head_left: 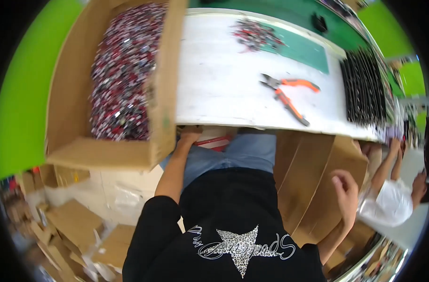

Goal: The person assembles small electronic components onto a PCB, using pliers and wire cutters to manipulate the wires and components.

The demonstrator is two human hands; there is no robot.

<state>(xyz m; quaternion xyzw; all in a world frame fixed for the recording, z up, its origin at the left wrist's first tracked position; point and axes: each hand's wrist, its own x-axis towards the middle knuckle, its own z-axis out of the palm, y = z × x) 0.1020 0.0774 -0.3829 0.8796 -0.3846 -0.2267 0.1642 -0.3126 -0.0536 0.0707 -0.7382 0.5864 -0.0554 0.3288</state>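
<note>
My left hand (191, 134) is at the table's front edge beside the big carton, its fingers mostly hidden under the tabletop. My right hand (347, 195) hangs in the air off to the right, fingers loosely bent and apart, with nothing in it. Nearest to it is a tall brown cardboard box (313, 174) below the table edge. On the white tabletop (214, 89) lie diagonal cutters (289, 94) with orange and black handles, their jaws pointing left. Behind them is a small heap of red, black and silvery pieces (256, 35), partly on a green mat (301, 50).
A large open carton (163, 108) full of small red and silvery pieces (125, 70) stands at the left. A row of black flat parts (362, 87) lines the table's right end. Another person in white (388, 202) works at the right. Cardboard boxes (73, 218) cover the floor at left.
</note>
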